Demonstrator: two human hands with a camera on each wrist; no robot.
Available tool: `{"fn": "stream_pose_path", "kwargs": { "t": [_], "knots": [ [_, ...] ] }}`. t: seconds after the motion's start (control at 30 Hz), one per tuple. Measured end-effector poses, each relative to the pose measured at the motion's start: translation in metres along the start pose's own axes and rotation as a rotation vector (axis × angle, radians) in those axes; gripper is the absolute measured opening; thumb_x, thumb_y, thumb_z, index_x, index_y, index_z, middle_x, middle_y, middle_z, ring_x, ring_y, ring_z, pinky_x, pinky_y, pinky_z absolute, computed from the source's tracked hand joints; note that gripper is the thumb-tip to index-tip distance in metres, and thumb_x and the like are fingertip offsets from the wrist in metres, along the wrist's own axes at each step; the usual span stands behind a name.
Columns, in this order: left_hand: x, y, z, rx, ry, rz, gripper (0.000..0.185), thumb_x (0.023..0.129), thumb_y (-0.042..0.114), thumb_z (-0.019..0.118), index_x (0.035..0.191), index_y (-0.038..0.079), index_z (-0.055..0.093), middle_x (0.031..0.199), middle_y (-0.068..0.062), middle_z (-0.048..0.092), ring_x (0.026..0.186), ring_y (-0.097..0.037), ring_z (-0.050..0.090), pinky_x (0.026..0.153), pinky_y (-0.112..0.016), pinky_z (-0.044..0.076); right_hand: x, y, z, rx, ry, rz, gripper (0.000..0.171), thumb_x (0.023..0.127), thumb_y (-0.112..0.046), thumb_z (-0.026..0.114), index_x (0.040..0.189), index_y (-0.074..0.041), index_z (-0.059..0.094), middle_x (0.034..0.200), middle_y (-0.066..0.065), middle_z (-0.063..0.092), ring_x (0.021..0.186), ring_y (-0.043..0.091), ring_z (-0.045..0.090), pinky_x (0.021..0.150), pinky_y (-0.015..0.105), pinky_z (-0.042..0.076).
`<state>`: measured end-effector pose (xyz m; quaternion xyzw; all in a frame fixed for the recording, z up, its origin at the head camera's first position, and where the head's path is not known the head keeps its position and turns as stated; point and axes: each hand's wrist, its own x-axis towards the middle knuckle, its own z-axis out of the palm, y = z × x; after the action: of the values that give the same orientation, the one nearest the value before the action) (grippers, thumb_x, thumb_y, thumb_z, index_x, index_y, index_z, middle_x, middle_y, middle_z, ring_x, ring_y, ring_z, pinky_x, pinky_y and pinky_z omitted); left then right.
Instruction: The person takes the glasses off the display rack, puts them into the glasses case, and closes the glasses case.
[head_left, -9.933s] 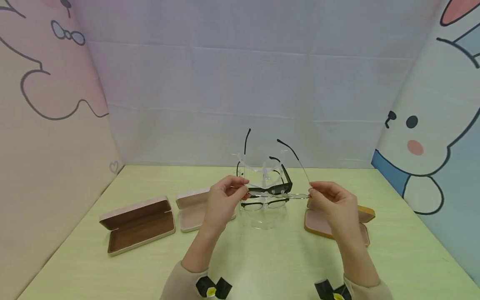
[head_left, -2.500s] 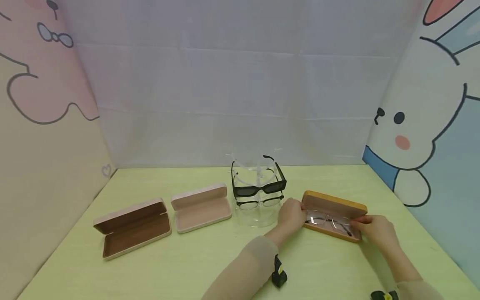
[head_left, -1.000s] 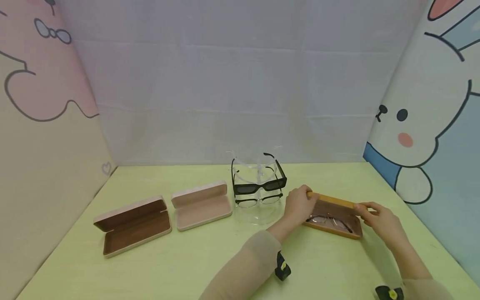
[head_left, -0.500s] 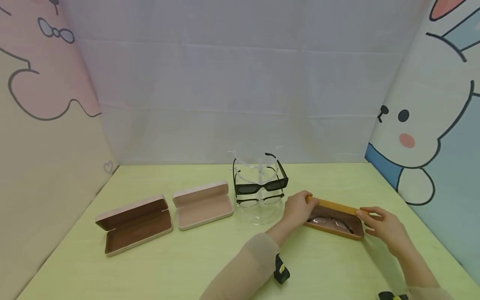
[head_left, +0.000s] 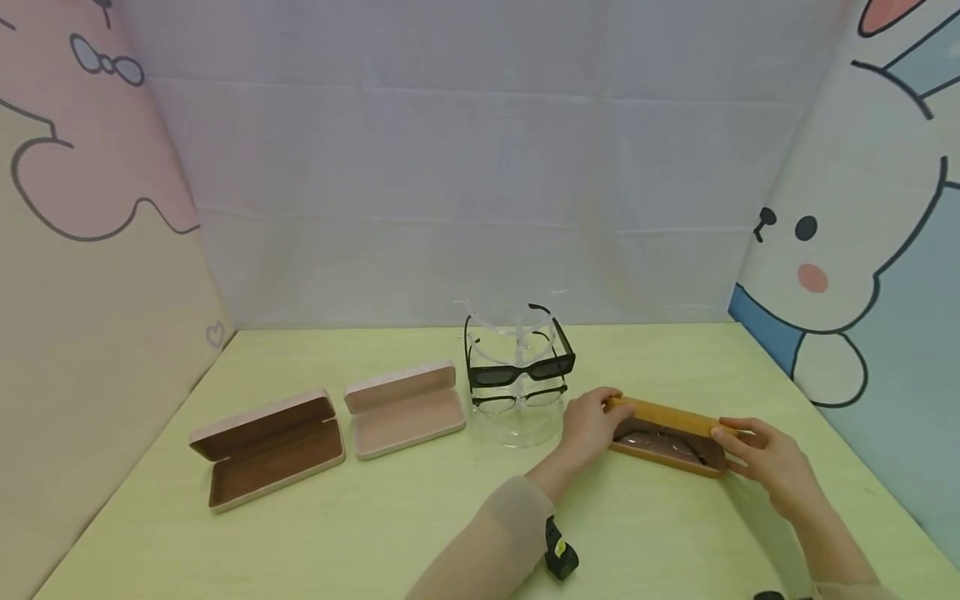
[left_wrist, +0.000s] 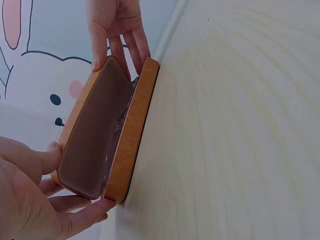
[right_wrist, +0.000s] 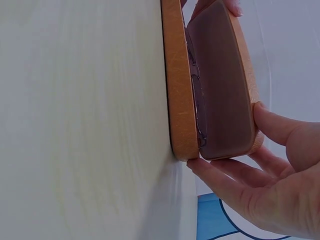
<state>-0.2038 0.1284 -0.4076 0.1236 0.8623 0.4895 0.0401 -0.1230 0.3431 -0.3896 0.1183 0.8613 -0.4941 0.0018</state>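
Tan hard-shell glasses case (head_left: pixel 670 433) half shut, one hand at each end.

The case lay on the pale green table (head_left: pixel 420 517), right of centre, its long axis running left to right between the hands, lid partly lowered over thin wire-rimmed glasses (right_wrist: pixel 196 95) inside. The left hand (head_left: pixel 591 422) pinched the left end, thumb on the lid edge, fingers under the base; the right hand (head_left: pixel 768 454) held the right end likewise, so both were equally near. Just left stood a clear acrylic stand (head_left: pixel 517 421) bearing black sunglasses (head_left: pixel 520 371) above thin black-rimmed glasses (head_left: pixel 517 400). Further left lay an open pink case (head_left: pixel 405 408) and an open brown-lined case (head_left: pixel 268 448).
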Motion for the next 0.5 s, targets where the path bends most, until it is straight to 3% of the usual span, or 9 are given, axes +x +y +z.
{"fn": "stream_pose_path", "kwargs": {
  "t": [0.1,0.3,0.4,0.5],
  "knots": [
    [-0.0021,-0.0028,0.0013,0.009,-0.003,-0.003,0.033,0.083,0.040,0.063,0.110,0.021,0.065,0.101,0.007,0.065,0.091,-0.013,0.057,0.076,-0.025,0.044,-0.0019,0.0012,0.0006,-0.013,0.004,0.013,0.066,0.089,-0.032,0.058,0.129,0.015,0.036,0.106,0.008,0.061,0.078,-0.006,0.057,0.074,0.029,0.053],
    [-0.0067,-0.0053,0.0023,0.006,-0.004,0.014,0.033,0.081,0.038,0.065,0.109,0.022,0.065,0.101,0.008,0.065,0.090,-0.010,0.055,0.076,-0.023,0.043,-0.0028,0.0073,-0.0013,-0.041,0.025,0.007,0.067,0.086,-0.033,0.062,0.128,0.014,0.041,0.108,0.006,0.061,0.075,-0.013,0.053,0.071,0.023,0.053],
    [-0.0070,-0.0065,0.0006,-0.008,-0.001,0.011,0.032,0.079,0.034,0.069,0.108,0.021,0.066,0.105,0.009,0.065,0.097,-0.011,0.057,0.081,-0.023,0.044,-0.0031,0.0072,-0.0020,-0.144,0.042,-0.003,0.066,0.082,-0.037,0.065,0.125,0.010,0.047,0.109,0.014,0.063,0.076,-0.018,0.046,0.067,0.014,0.048],
    [-0.0077,-0.0091,0.0002,-0.012,0.003,0.003,0.033,0.075,0.028,0.074,0.106,0.020,0.068,0.108,0.008,0.065,0.105,-0.014,0.056,0.087,-0.026,0.043,-0.0043,0.0066,-0.0017,-0.256,0.067,0.005,0.066,0.080,-0.041,0.067,0.123,0.006,0.052,0.117,0.023,0.058,0.080,-0.013,0.047,0.064,0.010,0.041]
  ]
}}
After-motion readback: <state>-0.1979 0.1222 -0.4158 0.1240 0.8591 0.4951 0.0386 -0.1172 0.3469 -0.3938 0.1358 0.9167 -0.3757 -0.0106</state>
